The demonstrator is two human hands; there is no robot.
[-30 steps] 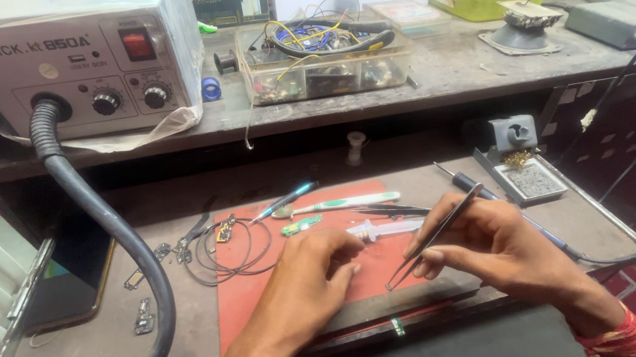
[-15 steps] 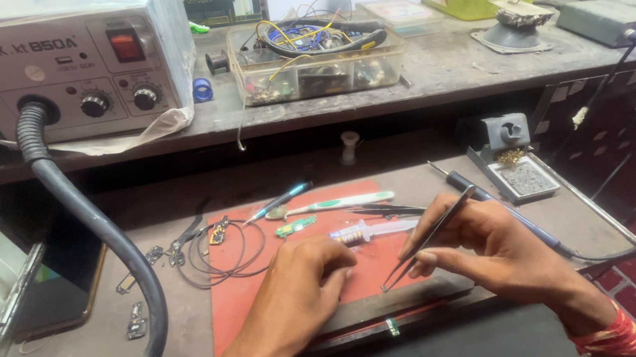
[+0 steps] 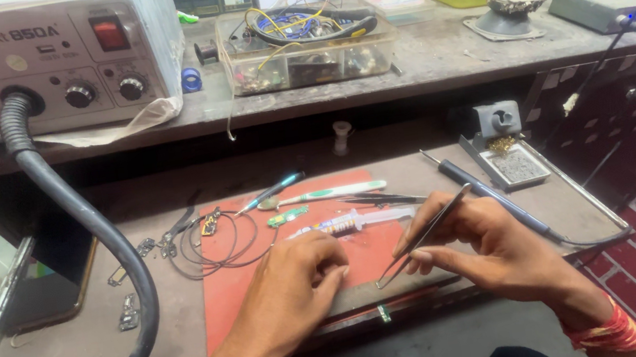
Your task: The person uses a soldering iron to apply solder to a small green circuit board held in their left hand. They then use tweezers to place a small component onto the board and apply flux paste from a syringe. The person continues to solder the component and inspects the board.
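We look down at a low workbench shelf covered by a red rubber mat (image 3: 268, 293). Our right hand (image 3: 493, 241) pinches a pair of slim metal tweezers (image 3: 422, 237) between thumb and forefinger, fingers closed firmly on the shaft, the tips angled down to the left toward the mat's near edge. It seems held like a pen for fine control. Whether the tips grip anything is too small to tell. Our left hand (image 3: 299, 276) rests knuckles-up on the mat, fingers curled loosely inward; we cannot tell whether it holds something small beneath them. The fingertips sit just beside the tweezer tips, probably to steady the work.

Just beyond both hands lies a clear plastic syringe (image 3: 357, 219), and further back a white and green toothbrush (image 3: 328, 194), laid within easy reach. To the left, a loop of thin black wire (image 3: 216, 247) lies at the mat's edge. A thick grey ribbed hose (image 3: 109, 257) curves down from a grey hot-air station (image 3: 44, 55) on the upper shelf, bounding the left side. To the right, a dark soldering iron (image 3: 494, 195) lies near our wrist. The shelf's front edge is close to our hands, leaving little room forward.
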